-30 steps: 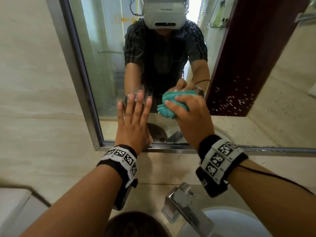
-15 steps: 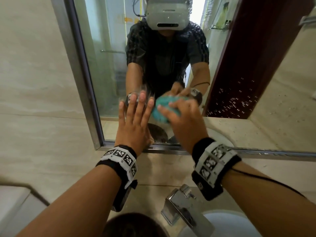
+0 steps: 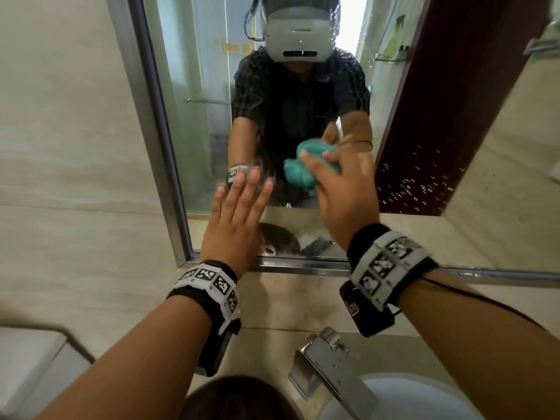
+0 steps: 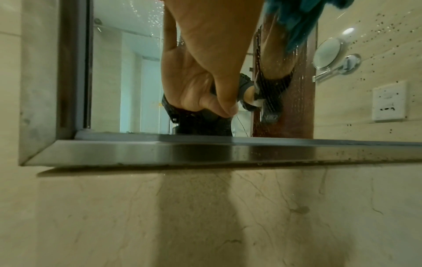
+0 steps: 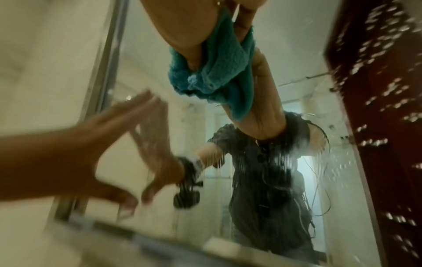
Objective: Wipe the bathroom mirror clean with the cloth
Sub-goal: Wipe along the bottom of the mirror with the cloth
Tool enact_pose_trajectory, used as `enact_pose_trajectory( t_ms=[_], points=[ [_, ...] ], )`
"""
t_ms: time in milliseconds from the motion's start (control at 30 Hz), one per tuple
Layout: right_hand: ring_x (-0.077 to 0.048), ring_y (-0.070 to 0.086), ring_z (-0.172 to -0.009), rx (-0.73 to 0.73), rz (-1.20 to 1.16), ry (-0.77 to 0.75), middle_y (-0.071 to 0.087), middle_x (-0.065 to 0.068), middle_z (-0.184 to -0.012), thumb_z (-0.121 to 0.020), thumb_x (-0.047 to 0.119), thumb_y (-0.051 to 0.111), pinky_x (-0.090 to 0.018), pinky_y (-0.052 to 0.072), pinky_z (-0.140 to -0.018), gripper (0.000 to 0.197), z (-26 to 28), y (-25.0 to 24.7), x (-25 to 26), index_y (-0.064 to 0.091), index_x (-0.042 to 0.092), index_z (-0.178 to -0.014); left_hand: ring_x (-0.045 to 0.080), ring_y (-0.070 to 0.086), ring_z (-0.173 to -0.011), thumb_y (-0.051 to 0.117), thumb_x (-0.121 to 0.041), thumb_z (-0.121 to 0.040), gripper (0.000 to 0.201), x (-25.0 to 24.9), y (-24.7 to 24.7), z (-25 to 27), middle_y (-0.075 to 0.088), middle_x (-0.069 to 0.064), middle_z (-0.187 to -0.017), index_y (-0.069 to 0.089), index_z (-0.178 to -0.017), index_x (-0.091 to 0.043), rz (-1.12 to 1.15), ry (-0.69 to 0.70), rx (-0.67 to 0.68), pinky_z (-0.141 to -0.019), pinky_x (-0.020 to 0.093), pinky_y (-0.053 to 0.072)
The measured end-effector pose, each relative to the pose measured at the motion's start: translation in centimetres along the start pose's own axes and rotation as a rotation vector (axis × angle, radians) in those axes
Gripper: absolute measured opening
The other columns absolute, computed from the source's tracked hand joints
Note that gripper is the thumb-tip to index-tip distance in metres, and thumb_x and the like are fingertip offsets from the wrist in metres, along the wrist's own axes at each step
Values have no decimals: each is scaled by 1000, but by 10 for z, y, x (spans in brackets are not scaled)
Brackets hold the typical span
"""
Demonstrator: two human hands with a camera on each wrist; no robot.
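The bathroom mirror (image 3: pixel 194 116) hangs in a metal frame (image 3: pixel 163 165) on the tiled wall. My right hand (image 3: pixel 336 183) grips a bunched teal cloth (image 3: pixel 300 172) and presses it to the glass, low and left of centre. My left hand (image 3: pixel 242 201) lies flat on the glass just left of the cloth, fingers straight. In the right wrist view the cloth (image 5: pixel 219 72) hangs from my fingers against the mirror, with the left hand (image 5: pixel 114 126) beside it. The left wrist view shows my palm (image 4: pixel 205 63) on the glass above the frame's bottom rail (image 4: pixel 205 151).
Water droplets (image 3: pixel 424 183) speckle the mirror to the right of the cloth, over the reflected dark door. A chrome faucet (image 3: pixel 330 365) and the white basin (image 3: pixel 409 398) lie below my arms. A dark object (image 3: pixel 236 398) sits at the bottom edge.
The right hand slid the cloth left towards my left hand, then back right and slightly up on the glass. The left hand stayed flat in place.
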State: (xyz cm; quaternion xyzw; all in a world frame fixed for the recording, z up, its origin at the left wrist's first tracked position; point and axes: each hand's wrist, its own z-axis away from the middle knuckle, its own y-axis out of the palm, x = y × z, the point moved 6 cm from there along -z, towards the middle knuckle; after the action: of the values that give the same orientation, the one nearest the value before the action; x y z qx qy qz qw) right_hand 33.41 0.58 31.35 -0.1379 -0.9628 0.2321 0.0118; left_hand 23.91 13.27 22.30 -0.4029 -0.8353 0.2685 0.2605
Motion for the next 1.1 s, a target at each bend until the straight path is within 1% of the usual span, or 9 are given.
enact_pose_trajectory(
  t_ms=[133, 233, 467, 633, 733, 833, 933, 1033, 1100],
  points=[
    [-31, 57, -79, 296, 158, -336, 62, -17, -107, -75, 20, 73, -39, 52, -66, 36, 65, 47, 24, 68, 14, -110, 26, -5, -145, 75, -40, -71, 118, -1, 3, 1, -24, 6, -154, -8, -150, -16, -25, -8, 31, -116, 47, 8],
    [-28, 58, -75, 546, 236, -356, 65, -12, -101, -48, 23, 90, -38, 53, -62, 56, 93, 50, 14, 72, 21, -102, 23, -13, -144, 73, -40, -70, 117, 2, 3, 2, -29, 4, -152, -11, -149, -17, -35, -6, 67, -117, 45, 3],
    [-32, 49, -90, 67, 118, -142, 60, -19, -105, -88, 22, 56, -42, 49, -77, 33, 16, 24, 22, 64, 10, -118, 25, -7, -144, 75, -42, -70, 122, 2, 4, 2, -26, 5, -153, -14, -149, -16, -35, 4, 46, -117, 44, 2],
    [-23, 57, -74, 463, 267, -411, 66, -10, -101, -58, 26, 83, -32, 49, -66, 49, 95, 65, 43, 71, 24, -105, 23, -13, -144, 74, -48, -69, 118, 4, 5, 2, -27, 4, -153, -6, -150, -16, -57, 25, 15, -117, 43, 4],
    [-25, 49, -84, 522, 255, -358, 62, -7, -104, -39, 24, 92, -38, 52, -70, 62, 110, 61, 22, 73, 25, -98, 22, -17, -143, 79, -42, -64, 126, 3, 4, 3, -28, 3, -153, -10, -150, -16, -47, 14, 35, -117, 43, 1],
    [-28, 48, -90, 513, 205, -282, 52, -8, -107, -41, 16, 92, -45, 54, -72, 64, 102, 38, -7, 71, 21, -101, 27, -8, -144, 74, -33, -71, 115, -3, -2, 3, -20, 7, -155, -7, -150, -14, -19, -25, 11, -117, 47, 6],
    [-33, 55, -87, 309, 134, -119, 58, -15, -102, -65, 16, 80, -43, 52, -73, 47, 52, 5, -22, 66, 12, -109, 30, 3, -144, 75, -38, -70, 114, -19, -10, 0, -2, 11, -156, -2, -149, -13, 14, -4, 4, -116, 48, 8],
    [-30, 52, -88, 48, 49, 4, 60, -17, -100, -82, 17, 54, -35, 47, -75, 29, 13, -14, -19, 65, 7, -106, 28, -7, -144, 77, -51, -63, 126, -35, -9, -6, -9, 11, -156, -7, -149, -14, 2, -15, 68, -116, 49, 6],
    [-32, 53, -91, 1, 78, -43, 62, -17, -102, -82, 18, 58, -38, 49, -78, 27, 17, -5, -12, 67, 8, -105, 26, -16, -143, 76, -53, -63, 131, -34, -1, -10, -19, 11, -155, -16, -148, -14, -11, -75, 79, -116, 49, 1]
  ],
)
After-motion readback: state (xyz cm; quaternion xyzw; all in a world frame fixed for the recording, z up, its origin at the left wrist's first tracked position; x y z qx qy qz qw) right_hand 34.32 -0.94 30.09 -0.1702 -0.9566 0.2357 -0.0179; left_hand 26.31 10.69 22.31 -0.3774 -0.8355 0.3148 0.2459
